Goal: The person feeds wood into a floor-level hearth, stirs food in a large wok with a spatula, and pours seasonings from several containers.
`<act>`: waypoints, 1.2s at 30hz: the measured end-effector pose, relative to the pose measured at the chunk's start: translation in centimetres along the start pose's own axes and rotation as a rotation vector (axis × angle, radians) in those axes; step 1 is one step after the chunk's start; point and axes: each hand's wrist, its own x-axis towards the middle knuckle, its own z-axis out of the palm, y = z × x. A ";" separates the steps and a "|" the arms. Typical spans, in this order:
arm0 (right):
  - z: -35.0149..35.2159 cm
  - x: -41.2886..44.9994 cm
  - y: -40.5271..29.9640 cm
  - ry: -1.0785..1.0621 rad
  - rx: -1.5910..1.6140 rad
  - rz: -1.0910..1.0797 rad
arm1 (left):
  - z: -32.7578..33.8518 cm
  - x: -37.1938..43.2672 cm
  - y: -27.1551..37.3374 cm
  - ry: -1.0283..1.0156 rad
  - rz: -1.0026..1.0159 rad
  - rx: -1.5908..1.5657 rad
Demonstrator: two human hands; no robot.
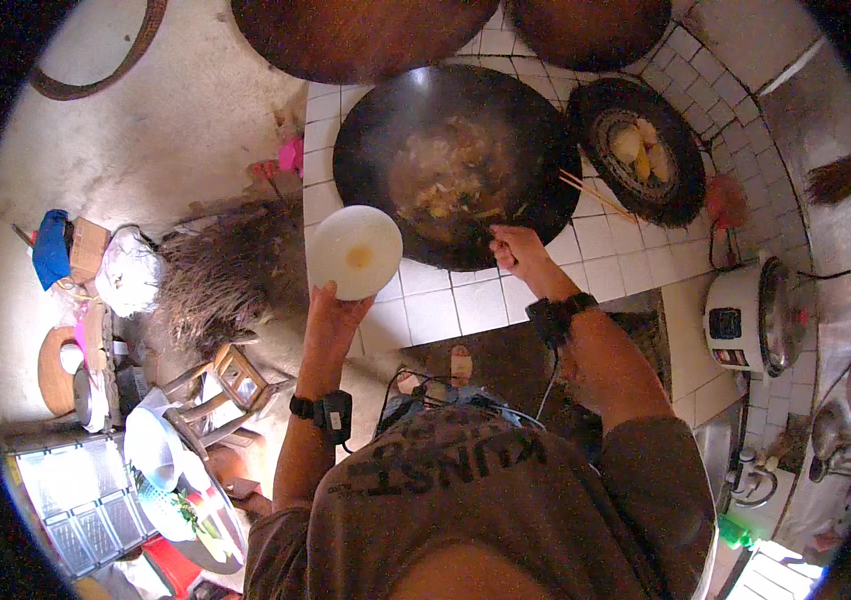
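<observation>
My left hand (337, 307) grips the rim of a white bowl (354, 232), which has a small yellowish spot of liquid or residue in it. The bowl overlaps the near left edge of a large dark wok (365, 112) set into a white-tiled stove. Cooked food (451, 180) in pieces lies in the wok, with steam above it. Over the wok's near right rim is my right hand (519, 251), its fingers curled; whether they pinch something is too dark to tell. A pair of chopsticks (598, 196) rests against the wok's right edge.
A dark woven tray (590, 105) of pale food pieces stands right of the wok. Large brown lids (365, 37) are behind it. Farther right sits a rice cooker (733, 319) with a cord. Brushwood (223, 270) and a wooden chair (241, 382) occupy the left floor.
</observation>
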 end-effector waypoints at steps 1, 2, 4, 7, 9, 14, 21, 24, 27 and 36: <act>1.8 -0.2 -0.6 -0.032 -0.003 0.017 | -0.5 -0.5 0.2 0.014 0.005 0.005; 2.7 -0.4 -1.6 -0.055 -0.004 0.023 | -0.6 -0.7 0.2 0.039 -0.006 -0.005; 0.8 -0.2 -4.3 -0.118 -0.638 -0.412 | -0.1 0.0 -0.3 0.040 -0.036 -0.019; 3.7 -2.4 -6.3 0.102 -1.411 -0.394 | -1.5 -0.7 0.1 0.037 -0.024 -0.052; 2.1 -3.4 -8.2 0.278 -2.039 -1.034 | -1.5 0.0 -0.2 0.025 -0.067 -0.179; 3.3 -6.8 -10.7 0.309 -1.786 -1.101 | -0.2 -0.2 0.0 0.010 0.004 -0.010; 5.9 -9.0 -8.0 0.027 -0.420 -0.396 | 0.0 -0.4 -0.1 0.051 -0.014 -0.037; 4.6 -7.8 -5.4 -0.015 0.153 -0.223 | 0.4 0.0 -0.2 -0.010 -0.013 -0.072; 5.5 -8.2 -2.6 -0.166 0.421 -0.260 | -0.1 -0.2 0.3 -0.020 -0.057 -0.129; 3.9 -7.3 -1.4 -0.079 0.056 -0.166 | -1.2 -0.3 0.1 0.006 -0.092 -0.134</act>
